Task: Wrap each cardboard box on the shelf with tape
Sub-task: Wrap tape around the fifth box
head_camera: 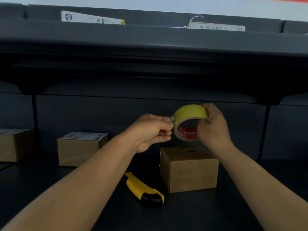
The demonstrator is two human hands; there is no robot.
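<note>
Dark shelf [50, 189]: your right hand [214, 129] grips the yellow tape roll [190, 117] above the small brown cardboard box [190, 170]; your left hand [150, 132] seemingly pinches its loose end; yellow-black utility knife [143, 189] near the front edge.

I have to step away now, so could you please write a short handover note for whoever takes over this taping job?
Right hand grips the yellow tape roll above the small cardboard box. Left hand pinches the tape's free end at the roll.
The yellow utility knife lies on the shelf, left of that box. Two more cardboard boxes stand further left.
Done: no fresh tape visible on any box.
Left: wrap all three, cutting the tape each time.
</note>
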